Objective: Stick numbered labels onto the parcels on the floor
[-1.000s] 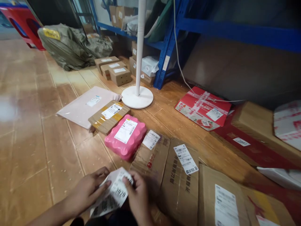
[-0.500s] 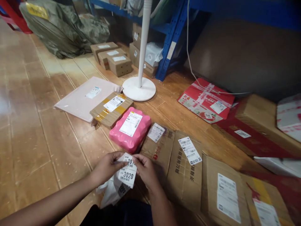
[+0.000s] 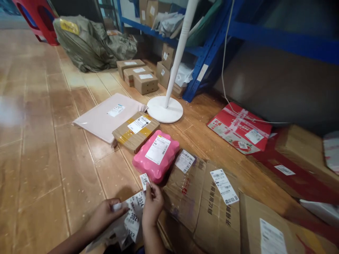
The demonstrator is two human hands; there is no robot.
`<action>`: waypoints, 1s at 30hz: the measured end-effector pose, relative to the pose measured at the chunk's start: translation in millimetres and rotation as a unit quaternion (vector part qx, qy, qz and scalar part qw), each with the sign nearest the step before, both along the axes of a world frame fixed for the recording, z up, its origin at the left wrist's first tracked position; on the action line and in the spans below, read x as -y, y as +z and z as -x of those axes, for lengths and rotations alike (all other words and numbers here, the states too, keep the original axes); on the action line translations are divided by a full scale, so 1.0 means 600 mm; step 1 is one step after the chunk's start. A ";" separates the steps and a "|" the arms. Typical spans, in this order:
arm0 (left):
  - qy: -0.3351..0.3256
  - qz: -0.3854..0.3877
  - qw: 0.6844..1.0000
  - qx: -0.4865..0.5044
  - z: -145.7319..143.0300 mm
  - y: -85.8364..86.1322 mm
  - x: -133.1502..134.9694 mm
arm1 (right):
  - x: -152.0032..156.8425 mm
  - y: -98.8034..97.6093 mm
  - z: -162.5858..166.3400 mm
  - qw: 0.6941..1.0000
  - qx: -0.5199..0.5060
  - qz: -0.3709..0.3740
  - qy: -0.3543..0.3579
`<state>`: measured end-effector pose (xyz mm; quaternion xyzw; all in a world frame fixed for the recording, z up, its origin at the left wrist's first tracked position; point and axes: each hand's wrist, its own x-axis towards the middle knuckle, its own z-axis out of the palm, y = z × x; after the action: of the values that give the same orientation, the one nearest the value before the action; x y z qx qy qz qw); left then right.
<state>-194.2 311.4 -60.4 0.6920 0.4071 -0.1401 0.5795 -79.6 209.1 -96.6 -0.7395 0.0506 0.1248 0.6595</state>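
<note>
My left hand [image 3: 104,216] grips a strip of white number labels [image 3: 132,217] low in the middle of the view. My right hand [image 3: 152,205] pinches one small peeled label [image 3: 144,180] and holds it up just in front of the pink bubble-wrapped parcel [image 3: 156,155]. That parcel lies on the wooden floor [image 3: 39,141] between a taped brown box [image 3: 135,130] and a brown bagged parcel [image 3: 184,187]. Several more cardboard parcels [image 3: 219,208] with shipping labels run off to the right.
A white stand base [image 3: 165,109] sits behind the parcels. Blue shelving [image 3: 209,53] holds boxes and bags. Small boxes [image 3: 137,74], a green sack [image 3: 90,44], a pink flat mailer [image 3: 104,116], a red carton [image 3: 239,127] and a red stool [image 3: 37,16] lie about the floor.
My right hand has peeled one label off the strip and lifted it toward the pink parcel. My left hand has dropped lower with the strip. The view has shifted slightly.
</note>
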 end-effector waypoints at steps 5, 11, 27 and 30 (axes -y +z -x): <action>-0.013 0.009 1.000 -0.012 0.019 -0.003 -0.004 | -0.047 0.004 -0.011 0.981 -0.066 0.006 -0.184; 0.009 0.034 0.999 0.015 0.005 -0.010 0.000 | -0.022 0.012 -0.020 0.995 -0.044 0.020 -0.088; -0.172 -0.032 0.956 0.235 -0.047 0.067 -0.051 | 0.025 0.060 -0.010 0.951 0.095 0.037 0.293; -0.204 -0.060 0.931 0.297 -0.056 0.075 -0.054 | 0.027 0.069 -0.008 0.935 0.015 -0.049 0.352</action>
<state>-160.7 344.1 -15.4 0.8039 0.0740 -0.0185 0.5899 -74.6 193.0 -55.5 -0.6787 -0.2290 0.3405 0.6091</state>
